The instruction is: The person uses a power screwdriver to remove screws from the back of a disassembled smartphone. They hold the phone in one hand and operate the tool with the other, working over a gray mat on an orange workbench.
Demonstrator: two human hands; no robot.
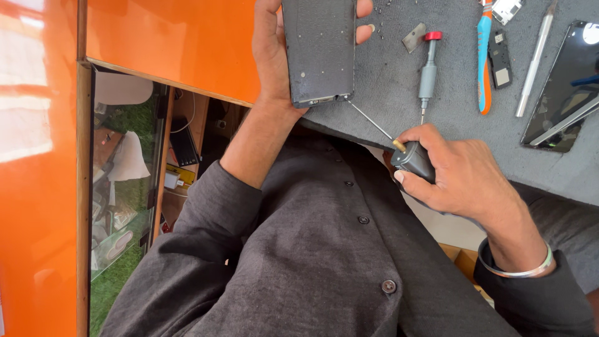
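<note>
My left hand [269, 62] grips a dark grey phone body [319, 50], back side up, held over the grey work mat [399, 100]. My right hand [465, 178] is closed on the dark handle of a thin screwdriver [413, 161]. Its long shaft runs up and left, and the tip sits at the phone's lower right corner. Both forearms wear dark grey sleeves, and a metal bangle circles my right wrist.
On the mat lie a grey screwdriver with a red cap [428, 72], an orange and blue tool [484, 62], a small black part [500, 59], a slim metal tool [535, 59] and a black phone [564, 87]. An orange counter [175, 37] and a glass cabinet [125, 187] are at the left.
</note>
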